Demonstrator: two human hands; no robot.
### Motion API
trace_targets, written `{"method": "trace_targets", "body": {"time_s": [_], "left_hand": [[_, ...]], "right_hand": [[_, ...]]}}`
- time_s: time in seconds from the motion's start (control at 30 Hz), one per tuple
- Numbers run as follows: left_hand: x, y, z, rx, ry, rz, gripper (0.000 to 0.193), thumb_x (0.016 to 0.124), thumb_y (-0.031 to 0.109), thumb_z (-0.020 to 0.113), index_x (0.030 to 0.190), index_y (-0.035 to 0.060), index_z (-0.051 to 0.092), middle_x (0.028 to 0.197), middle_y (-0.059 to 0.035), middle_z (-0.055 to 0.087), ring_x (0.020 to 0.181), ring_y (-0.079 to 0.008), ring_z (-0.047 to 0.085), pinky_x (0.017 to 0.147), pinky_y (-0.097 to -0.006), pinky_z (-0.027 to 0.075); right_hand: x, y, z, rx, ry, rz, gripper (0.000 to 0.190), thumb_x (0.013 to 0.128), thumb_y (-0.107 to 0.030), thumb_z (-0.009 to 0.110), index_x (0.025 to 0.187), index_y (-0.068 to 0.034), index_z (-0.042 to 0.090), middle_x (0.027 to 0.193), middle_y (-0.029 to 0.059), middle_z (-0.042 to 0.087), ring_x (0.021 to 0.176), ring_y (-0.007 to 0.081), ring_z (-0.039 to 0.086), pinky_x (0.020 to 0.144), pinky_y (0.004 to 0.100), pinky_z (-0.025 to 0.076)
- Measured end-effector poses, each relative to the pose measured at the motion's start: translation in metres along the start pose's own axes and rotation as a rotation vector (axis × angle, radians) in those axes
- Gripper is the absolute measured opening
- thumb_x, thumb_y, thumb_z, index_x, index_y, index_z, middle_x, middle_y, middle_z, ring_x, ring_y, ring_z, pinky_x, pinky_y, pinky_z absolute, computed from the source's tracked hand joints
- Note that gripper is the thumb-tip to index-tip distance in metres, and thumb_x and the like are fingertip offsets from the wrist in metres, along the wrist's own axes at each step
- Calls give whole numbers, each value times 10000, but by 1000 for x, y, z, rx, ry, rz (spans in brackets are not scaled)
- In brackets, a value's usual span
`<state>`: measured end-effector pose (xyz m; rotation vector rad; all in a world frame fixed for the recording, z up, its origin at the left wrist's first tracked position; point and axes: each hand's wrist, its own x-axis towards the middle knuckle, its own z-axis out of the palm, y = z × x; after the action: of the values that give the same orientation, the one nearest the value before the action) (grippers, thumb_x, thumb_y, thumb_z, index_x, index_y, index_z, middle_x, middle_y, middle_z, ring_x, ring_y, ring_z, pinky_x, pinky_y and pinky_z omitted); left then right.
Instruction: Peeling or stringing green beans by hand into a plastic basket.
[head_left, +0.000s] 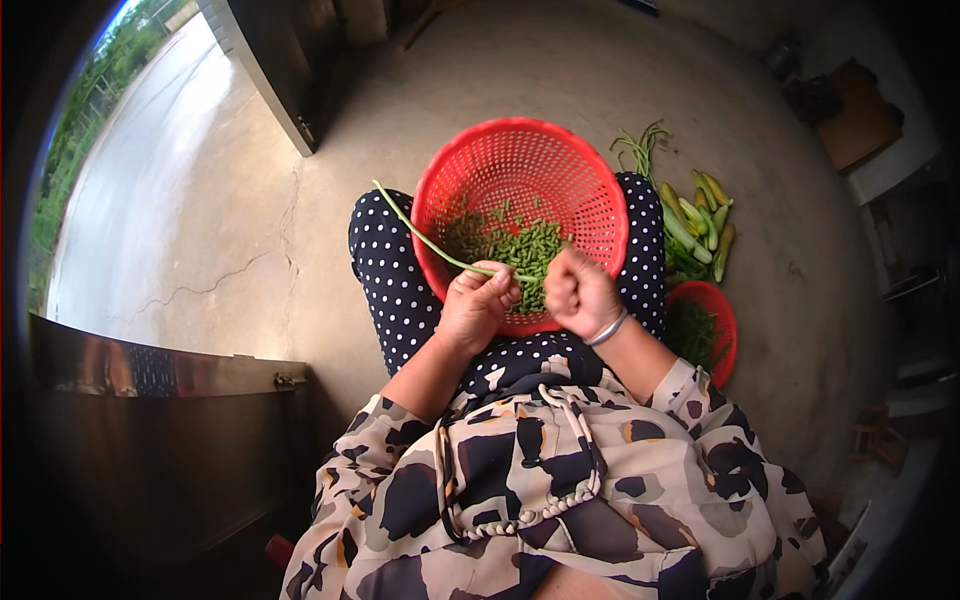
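A long green yardlong bean (427, 241) runs from upper left down to the right, over the near part of a red plastic colander (517, 127). My left hand (480, 304) pinches it near its right end between thumb and fingers. My right hand (581, 292), blurred, is curled closed against that same end; its fingers hide the tip. A silver bangle (609, 328) circles the right wrist. Many short cut bean pieces (529, 251) lie in the bottom of the colander, which rests on my lap between dotted trouser legs (390, 255).
On the concrete floor to the right are whole long beans (643, 150), several green and yellowish cucumber-like vegetables (694, 217), and a smaller red basket (724, 330) of greens. An open door (270, 67) stands at upper left; a metal-topped box-like piece (172, 367) stands at lower left.
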<state>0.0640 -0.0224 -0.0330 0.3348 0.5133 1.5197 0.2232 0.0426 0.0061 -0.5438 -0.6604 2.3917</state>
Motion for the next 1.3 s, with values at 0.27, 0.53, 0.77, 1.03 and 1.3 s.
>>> {"method": "trace_targets", "body": {"time_s": [0.27, 0.53, 0.77, 1.03, 1.3], "left_hand": [[-1, 1, 2, 52, 34, -4, 66, 818, 55, 569, 875, 28, 550, 793, -35, 556, 724, -129, 529, 685, -251, 447], [0, 2, 2, 36, 37, -14, 73, 810, 56, 579, 878, 32, 567, 792, -40, 566, 721, -128, 531, 682, -254, 450], [-1, 3, 2, -9, 2, -13, 62, 803, 54, 587, 859, 31, 577, 795, -31, 572, 727, -129, 533, 681, -256, 450], [-1, 3, 1, 107, -67, -28, 76, 803, 70, 591, 861, 25, 573, 783, -24, 559, 716, -124, 517, 671, -250, 420], [-1, 4, 4, -47, 8, 1, 75, 822, 78, 563, 876, 26, 563, 801, -37, 567, 730, -140, 535, 704, -269, 452]], "right_hand": [[-4, 0, 4, -58, 133, 373, 257, 849, -269, 438, 743, -50, 523, 620, 22, 449, 451, 85, 383, 351, 185, 263], [-2, 8, 7, -248, 63, 174, 244, 883, -207, 467, 693, -59, 507, 554, -11, 409, 387, 56, 328, 320, 187, 218], [7, -11, -9, 111, 106, 28, 213, 845, -224, 470, 680, -90, 483, 576, -13, 410, 432, 70, 323, 376, 196, 260], [0, 2, 11, -164, 79, 338, 233, 868, -190, 441, 728, -26, 528, 575, 18, 424, 414, 73, 352, 344, 183, 259], [1, 4, 4, 33, 0, 47, 273, 884, -219, 447, 656, -67, 459, 542, -27, 360, 412, 56, 286, 348, 187, 219]]}}
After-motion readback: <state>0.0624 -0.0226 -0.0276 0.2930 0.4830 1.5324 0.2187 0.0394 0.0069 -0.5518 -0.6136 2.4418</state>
